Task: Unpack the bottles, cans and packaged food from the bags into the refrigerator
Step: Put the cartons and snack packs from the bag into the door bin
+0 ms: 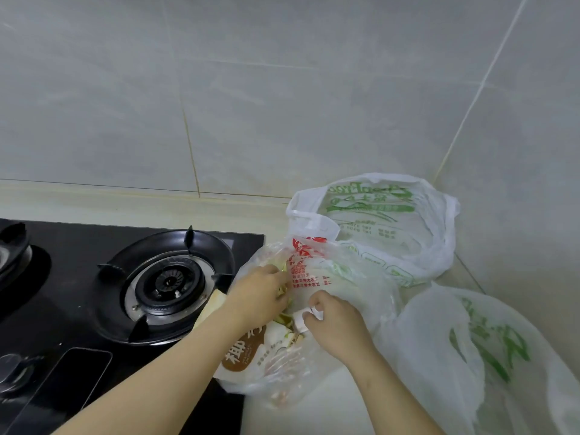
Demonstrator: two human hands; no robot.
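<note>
Brown-label pouch [248,353]: inside clear bag [342,277], nearest left hand [260,293], whose grip is hidden; right hand [332,321] pinches white item [303,320].

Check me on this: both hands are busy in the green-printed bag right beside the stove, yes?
Not quite. The head view shows the left hand and right hand in the clear bag with red print, right beside the stove; the right hand pinches a white piece there. The two green-printed bags lie further right, untouched.
</note>
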